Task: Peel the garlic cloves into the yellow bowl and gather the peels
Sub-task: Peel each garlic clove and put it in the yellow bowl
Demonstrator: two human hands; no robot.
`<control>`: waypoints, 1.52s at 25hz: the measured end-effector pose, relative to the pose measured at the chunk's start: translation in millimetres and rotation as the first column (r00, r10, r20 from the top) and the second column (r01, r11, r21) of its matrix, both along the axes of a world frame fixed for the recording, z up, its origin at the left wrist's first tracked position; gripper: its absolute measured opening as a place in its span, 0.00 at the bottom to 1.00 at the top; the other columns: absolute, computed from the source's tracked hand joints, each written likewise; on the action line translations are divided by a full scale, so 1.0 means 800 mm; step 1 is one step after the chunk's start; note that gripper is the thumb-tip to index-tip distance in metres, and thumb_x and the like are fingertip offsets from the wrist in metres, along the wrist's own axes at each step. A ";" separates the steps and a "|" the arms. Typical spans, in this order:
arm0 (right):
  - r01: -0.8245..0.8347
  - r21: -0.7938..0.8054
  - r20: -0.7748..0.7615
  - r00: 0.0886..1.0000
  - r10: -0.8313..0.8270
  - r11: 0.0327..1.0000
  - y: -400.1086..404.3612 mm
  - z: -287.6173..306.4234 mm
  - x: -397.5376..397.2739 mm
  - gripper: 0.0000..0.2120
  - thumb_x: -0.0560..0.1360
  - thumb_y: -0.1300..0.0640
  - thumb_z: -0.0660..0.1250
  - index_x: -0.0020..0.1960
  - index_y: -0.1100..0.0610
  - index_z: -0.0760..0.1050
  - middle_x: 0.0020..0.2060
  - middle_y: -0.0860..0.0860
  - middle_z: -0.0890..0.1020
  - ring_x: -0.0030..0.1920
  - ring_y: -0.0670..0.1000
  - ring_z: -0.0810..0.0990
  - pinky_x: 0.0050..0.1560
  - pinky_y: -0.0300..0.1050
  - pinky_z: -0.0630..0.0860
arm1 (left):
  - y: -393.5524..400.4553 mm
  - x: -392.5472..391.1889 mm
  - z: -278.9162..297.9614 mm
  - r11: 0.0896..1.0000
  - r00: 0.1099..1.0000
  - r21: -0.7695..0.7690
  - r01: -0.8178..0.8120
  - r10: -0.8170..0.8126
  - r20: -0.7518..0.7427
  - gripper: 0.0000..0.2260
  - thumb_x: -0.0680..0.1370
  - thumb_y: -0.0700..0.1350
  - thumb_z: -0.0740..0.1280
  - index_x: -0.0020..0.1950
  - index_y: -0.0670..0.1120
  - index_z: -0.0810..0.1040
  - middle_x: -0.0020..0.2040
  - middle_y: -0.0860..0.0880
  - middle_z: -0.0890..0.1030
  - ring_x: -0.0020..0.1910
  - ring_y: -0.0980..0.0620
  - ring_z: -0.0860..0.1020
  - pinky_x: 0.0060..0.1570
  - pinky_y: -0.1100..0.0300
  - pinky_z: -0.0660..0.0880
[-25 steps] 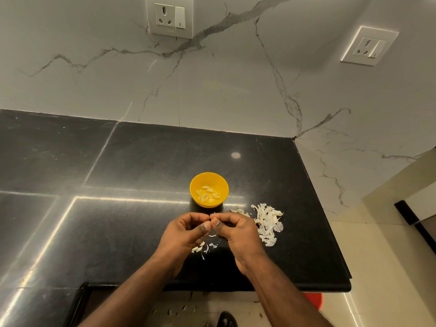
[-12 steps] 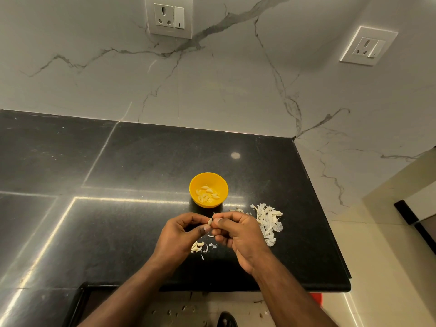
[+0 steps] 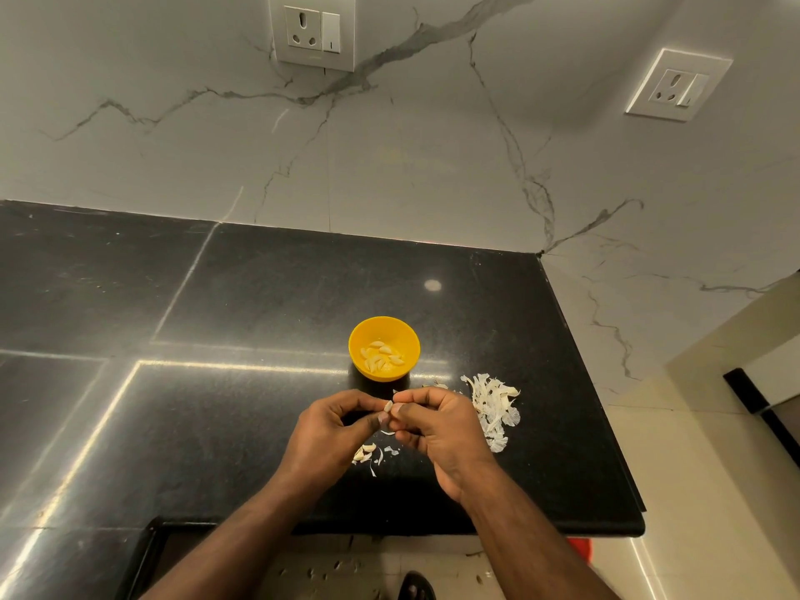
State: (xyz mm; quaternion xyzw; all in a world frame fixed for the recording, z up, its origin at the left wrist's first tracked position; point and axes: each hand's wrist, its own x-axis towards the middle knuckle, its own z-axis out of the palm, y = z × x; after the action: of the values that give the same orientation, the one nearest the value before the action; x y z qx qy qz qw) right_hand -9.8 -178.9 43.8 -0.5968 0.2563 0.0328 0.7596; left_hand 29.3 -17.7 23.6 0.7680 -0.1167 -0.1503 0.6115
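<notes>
Both hands meet at frame center, just below the yellow bowl (image 3: pixel 384 347). Left hand (image 3: pixel 331 430) and right hand (image 3: pixel 437 424) each pinch the same small garlic clove (image 3: pixel 388 406) between thumb and fingertips; the clove is pale, tapered, and mostly hidden by the fingers, so I cannot tell how much skin is on it.

Yellow bowl: round, smooth, glossy plastic look, sitting on the desk (image 3: pixel 259 296) above the hands. Inside it a small heap of peeled cloves (image 3: pixel 382 356), cream, curved, smooth.

Peel pile (image 3: pixel 493 404): thin, papery, white flakes, ragged edges, right of the right hand and lower right of the bowl (loosely heaped, not in any container). A few more cloves and peel scraps (image 3: pixel 368 453) lie on the desk between the wrists, below the held clove.

Desk: black polished stone, fine speckle, seams visible, bright strip reflections across the left half and one round light spot above the bowl. Front edge rounded.

Room: white marble-look wall with grey veins, corner at right. Two wall sockets with switches, one at top center (image 3: pixel 312 30), one at upper right (image 3: pixel 679 84). Light tile floor at the bottom, with small scraps on it and a dark sandal (image 3: pixel 415 586) at the bottom edge.
</notes>
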 end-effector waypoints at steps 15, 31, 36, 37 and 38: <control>-0.101 -0.303 0.067 0.990 0.127 0.948 -0.002 -0.003 -0.002 0.04 0.76 0.61 0.71 0.45 0.57 0.84 0.35 0.52 0.84 0.36 0.47 0.80 0.40 0.43 0.78 | -0.004 0.001 0.005 0.998 0.987 -0.061 -0.027 0.017 -0.157 0.06 0.79 0.41 0.70 0.53 0.48 0.84 0.45 0.50 0.86 0.41 0.55 0.83 0.39 0.65 0.77; -0.187 -0.164 -0.001 0.982 0.189 0.969 -0.007 0.005 0.001 0.07 0.75 0.69 0.65 0.45 0.63 0.82 0.33 0.55 0.82 0.33 0.48 0.78 0.34 0.40 0.75 | -0.004 0.002 -0.002 0.993 0.981 -0.101 -0.054 0.034 -0.190 0.06 0.78 0.38 0.71 0.51 0.46 0.85 0.43 0.48 0.86 0.39 0.57 0.82 0.40 0.64 0.77; -0.243 -0.216 -0.019 0.969 0.245 0.946 -0.007 0.004 0.006 0.08 0.76 0.67 0.64 0.43 0.60 0.80 0.31 0.52 0.80 0.31 0.47 0.76 0.32 0.39 0.73 | -0.004 0.002 -0.003 0.985 0.974 -0.154 -0.075 0.039 -0.224 0.06 0.78 0.36 0.70 0.51 0.43 0.85 0.39 0.47 0.85 0.36 0.57 0.79 0.37 0.64 0.76; -0.250 -0.218 -0.019 0.967 0.252 0.943 -0.007 0.004 0.007 0.08 0.76 0.67 0.64 0.43 0.59 0.80 0.31 0.52 0.80 0.31 0.47 0.76 0.32 0.39 0.73 | -0.005 0.003 -0.003 0.982 0.969 -0.171 -0.079 0.035 -0.245 0.06 0.78 0.36 0.69 0.51 0.43 0.85 0.39 0.46 0.85 0.36 0.56 0.79 0.38 0.63 0.76; -0.256 -0.217 -0.019 0.966 0.259 0.942 -0.007 0.005 0.007 0.08 0.77 0.67 0.64 0.43 0.59 0.79 0.31 0.51 0.80 0.31 0.47 0.76 0.32 0.39 0.73 | -0.005 0.004 -0.004 0.979 0.962 -0.188 -0.085 0.031 -0.272 0.06 0.78 0.36 0.69 0.51 0.42 0.85 0.39 0.45 0.84 0.36 0.54 0.79 0.38 0.62 0.76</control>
State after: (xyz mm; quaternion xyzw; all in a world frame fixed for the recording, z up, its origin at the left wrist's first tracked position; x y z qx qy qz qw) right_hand -4.5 -184.6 47.5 -0.7047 0.1746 0.1008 0.6802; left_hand 32.2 -21.4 20.6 0.6792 -0.0247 -0.2222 0.6991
